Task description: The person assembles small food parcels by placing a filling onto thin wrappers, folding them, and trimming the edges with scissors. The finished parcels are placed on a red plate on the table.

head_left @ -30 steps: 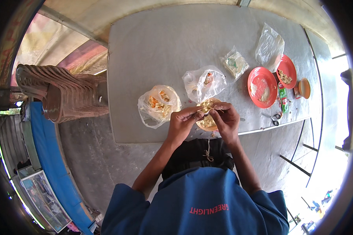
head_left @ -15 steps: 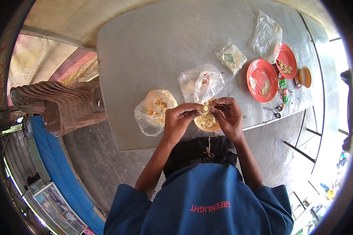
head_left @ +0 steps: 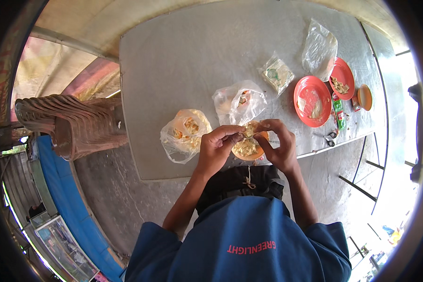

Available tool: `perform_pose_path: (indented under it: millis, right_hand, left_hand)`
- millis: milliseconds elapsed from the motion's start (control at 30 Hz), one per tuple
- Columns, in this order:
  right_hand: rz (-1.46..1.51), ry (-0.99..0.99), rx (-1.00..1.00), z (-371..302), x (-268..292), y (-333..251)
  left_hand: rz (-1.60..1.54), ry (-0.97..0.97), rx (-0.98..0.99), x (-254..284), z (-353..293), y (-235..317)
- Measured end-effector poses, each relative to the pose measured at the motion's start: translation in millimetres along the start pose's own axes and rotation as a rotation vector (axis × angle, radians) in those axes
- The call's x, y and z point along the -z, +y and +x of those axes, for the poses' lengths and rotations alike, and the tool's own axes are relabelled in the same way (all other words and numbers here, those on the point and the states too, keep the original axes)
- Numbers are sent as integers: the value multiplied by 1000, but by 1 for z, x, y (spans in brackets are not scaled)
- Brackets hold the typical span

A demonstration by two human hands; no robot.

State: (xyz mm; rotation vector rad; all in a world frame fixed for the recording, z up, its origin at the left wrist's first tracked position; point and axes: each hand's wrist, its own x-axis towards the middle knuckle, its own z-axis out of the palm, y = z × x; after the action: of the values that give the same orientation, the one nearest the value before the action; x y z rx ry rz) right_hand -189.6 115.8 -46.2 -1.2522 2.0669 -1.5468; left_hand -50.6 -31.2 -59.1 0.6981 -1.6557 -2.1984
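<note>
Between my two hands, above an orange bowl [head_left: 260,153], is a small pale dough wrapper [head_left: 250,127]. My left hand [head_left: 220,143] pinches its left side between thumb and fingertips. On the other side my right hand [head_left: 281,144] has its thumb and index finger curved around the wrapper's right edge. A yellowish, crumbly mixture [head_left: 245,149] lies in the bowl below, partly hidden by my fingers. Just past my hands sits a clear plastic bag [head_left: 239,101] with some food in it. Another bag [head_left: 185,134], holding orange and pale shreds, lies left of my left hand.
Rightward on the metal table [head_left: 174,61] are a red plate [head_left: 310,117] with pale sheets, another red plate [head_left: 344,70] with folded pieces, a small orange bowl [head_left: 364,97], green sachets [head_left: 339,113] and scissors [head_left: 331,139]. Stacked brown chairs [head_left: 75,124] stand at left.
My right hand's fingers have spread a little wider around the wrapper, which shows more openly now. My left hand keeps its pinch. The view has shifted slightly.
</note>
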Motion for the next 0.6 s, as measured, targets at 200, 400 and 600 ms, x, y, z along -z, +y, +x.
perform_pose_path:
  millis: [200,400,600]
  right_hand:
    - [-343,-63,230,-1,20,-21]
    - [-547,-16,391,-9,36,-26]
    - [-402,96,402,-20,55,-21]
  left_hand:
    - [35,-15,-97,-15,-4,1]
    - [9,-35,-70,-33,-11,5]
    - [-27,-65,-75,-53,-17,6]
